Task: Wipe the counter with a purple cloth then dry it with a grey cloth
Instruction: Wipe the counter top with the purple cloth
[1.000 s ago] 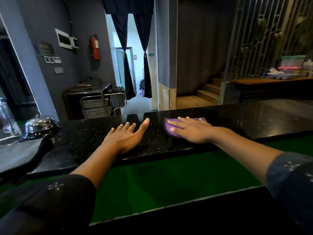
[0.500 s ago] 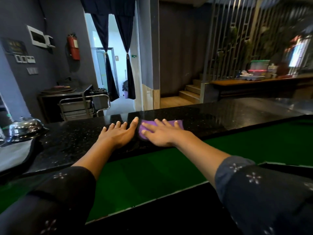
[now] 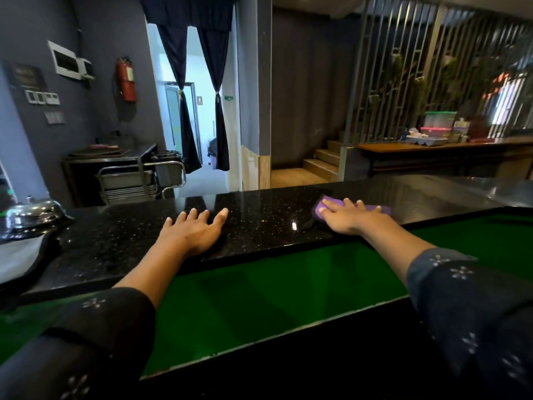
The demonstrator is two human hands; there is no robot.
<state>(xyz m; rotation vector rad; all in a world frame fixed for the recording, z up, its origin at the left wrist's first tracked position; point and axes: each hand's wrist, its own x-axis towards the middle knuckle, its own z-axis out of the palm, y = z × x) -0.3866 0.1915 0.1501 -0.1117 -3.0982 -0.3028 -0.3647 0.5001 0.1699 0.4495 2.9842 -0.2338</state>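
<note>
The counter (image 3: 259,220) is a long black speckled stone top that runs across the view. A purple cloth (image 3: 321,207) with a dark edge lies flat on it at the right. My right hand (image 3: 349,216) presses flat on that cloth with the fingers spread, and most of the cloth is under the palm. My left hand (image 3: 193,230) rests flat and bare on the counter to the left, well apart from the cloth. At the far left a grey cloth (image 3: 17,256) lies on a dark tray.
A metal dome cover (image 3: 31,212) stands at the counter's far left, behind the tray. Below the counter's near edge runs a lower green surface (image 3: 274,293). Beyond the counter are a metal trolley (image 3: 138,180), steps and a wooden table with boxes (image 3: 438,127).
My right hand has slid the purple cloth to the right along the counter, away from my left hand. The left hand has stayed flat in place.
</note>
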